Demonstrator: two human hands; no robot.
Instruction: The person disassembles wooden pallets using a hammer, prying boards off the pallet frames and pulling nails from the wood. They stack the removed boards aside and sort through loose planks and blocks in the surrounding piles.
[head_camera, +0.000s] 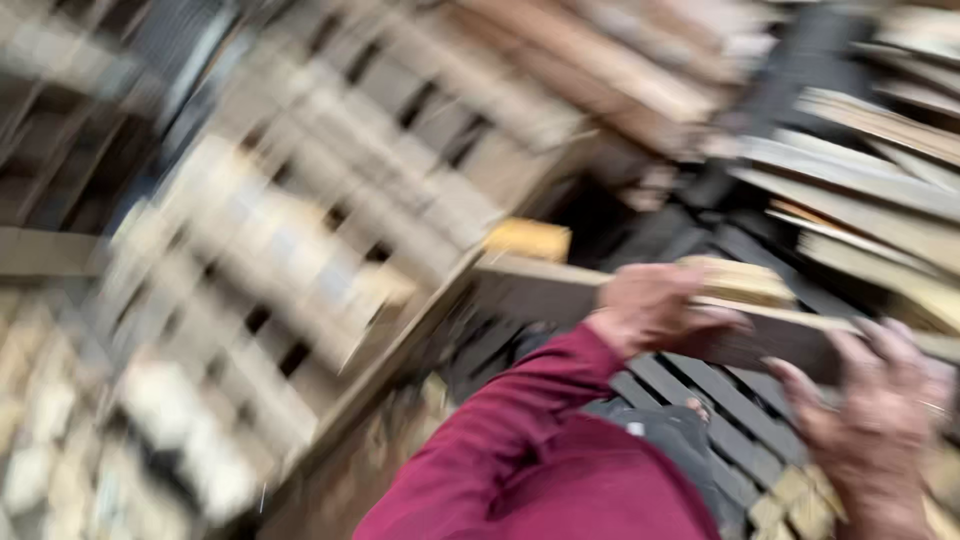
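The picture is heavily blurred by motion. A long wooden board (530, 292) runs across the middle, from the centre to the right edge. My left hand (652, 310), at the end of a maroon sleeve, is closed over the board's top edge near its middle. At the lower right, my right hand (880, 415) grips the same board further along, fingers curled around it. A block of wood (735, 280) sits on or just behind the board by my left hand.
Stacks of wooden pallets (330, 200) fill the left and centre. Loose planks (860, 180) are piled at the upper right. A dark slatted pallet (720, 395) lies under my hands, and wood scraps (800, 500) sit at the lower right.
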